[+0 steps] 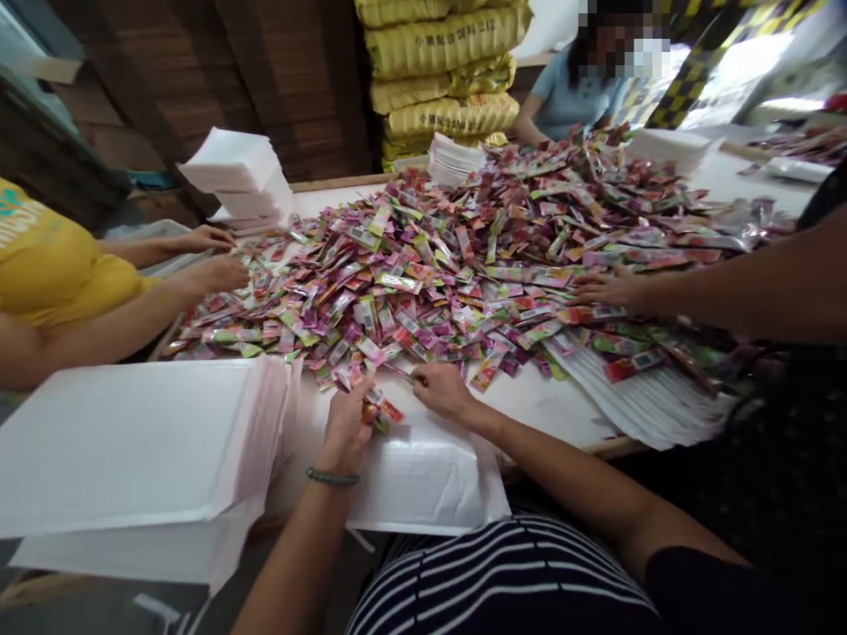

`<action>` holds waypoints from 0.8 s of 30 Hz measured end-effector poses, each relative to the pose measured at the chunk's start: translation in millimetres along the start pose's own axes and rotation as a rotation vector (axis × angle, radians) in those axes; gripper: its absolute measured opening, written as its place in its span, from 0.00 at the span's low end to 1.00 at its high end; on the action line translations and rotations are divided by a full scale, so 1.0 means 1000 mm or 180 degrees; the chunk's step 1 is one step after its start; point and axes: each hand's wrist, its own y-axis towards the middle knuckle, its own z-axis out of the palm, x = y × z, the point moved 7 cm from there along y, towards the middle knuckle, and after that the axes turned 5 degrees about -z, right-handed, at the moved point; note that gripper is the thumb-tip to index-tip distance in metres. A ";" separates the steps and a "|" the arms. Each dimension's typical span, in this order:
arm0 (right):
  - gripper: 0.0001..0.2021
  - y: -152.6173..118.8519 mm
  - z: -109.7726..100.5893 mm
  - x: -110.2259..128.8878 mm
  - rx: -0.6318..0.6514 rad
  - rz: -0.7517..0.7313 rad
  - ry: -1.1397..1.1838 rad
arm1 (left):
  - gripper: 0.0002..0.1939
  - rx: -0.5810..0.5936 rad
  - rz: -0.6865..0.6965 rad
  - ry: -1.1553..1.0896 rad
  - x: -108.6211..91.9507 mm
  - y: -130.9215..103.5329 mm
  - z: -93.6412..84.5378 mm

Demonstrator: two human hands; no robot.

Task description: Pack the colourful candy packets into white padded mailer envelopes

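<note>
My left hand [349, 425] is closed around a small bunch of colourful sachets [389, 409], which stick out to the right of the fingers. My right hand [442, 388] is beside it at the near edge of a large sachet pile [423, 291]. Its fingers are pinched together, and a thin sachet seems to lie at the tips, though the grip is partly hidden. Below both hands a white padded envelope [423, 485] lies flat at the table's front edge, against my striped shirt.
White envelope stacks stand at left [132, 432], at the back left [238, 168] and under sachets at right [641, 397]. A person in yellow [59, 265] handles sachets; another person's arm [715, 282] reaches in from the right. A third person sits behind, near yellow sacks [450, 70].
</note>
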 end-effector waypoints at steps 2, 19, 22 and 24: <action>0.12 -0.018 -0.008 0.003 -0.0337 0.0030 0.0661 | 0.19 0.0191 -0.0026 0.0163 0.004 -0.006 0.013; 0.13 0.002 -0.058 -0.087 0.0183 -0.0016 -0.1249 | 0.07 0.0217 -0.0447 -0.0319 0.009 -0.009 0.019; 0.15 0.001 -0.070 -0.083 0.0208 0.0310 -0.1088 | 0.07 0.0074 -0.0415 -0.0313 0.009 -0.005 0.015; 0.15 0.003 -0.079 -0.076 0.0188 0.0397 -0.1121 | 0.05 0.0068 -0.0422 -0.0280 0.011 -0.002 0.017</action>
